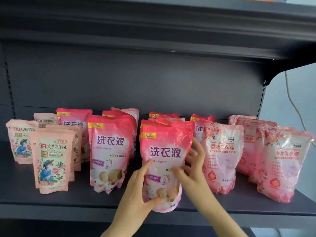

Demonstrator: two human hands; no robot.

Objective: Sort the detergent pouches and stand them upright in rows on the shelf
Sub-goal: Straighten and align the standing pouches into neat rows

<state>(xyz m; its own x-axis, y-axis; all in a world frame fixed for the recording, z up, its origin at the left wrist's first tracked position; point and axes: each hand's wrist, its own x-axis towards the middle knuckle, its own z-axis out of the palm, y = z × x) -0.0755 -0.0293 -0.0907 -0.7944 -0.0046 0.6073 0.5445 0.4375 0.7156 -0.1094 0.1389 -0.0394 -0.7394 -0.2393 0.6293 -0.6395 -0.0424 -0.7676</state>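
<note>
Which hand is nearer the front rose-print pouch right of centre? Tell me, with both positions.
Right. The right hand is just left of the rose-print pouch, fingers almost at its edge; the left hand lies further left, gripping the front pink pouch.

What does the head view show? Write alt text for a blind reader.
Two bare hands steady a bright pink plastic detergent pouch upright at the front of a dark grey metal shelf: the left hand grips its lower left side, the right hand touches its right edge with spread fingers. Other pink pouches stand in rows either side.
</note>
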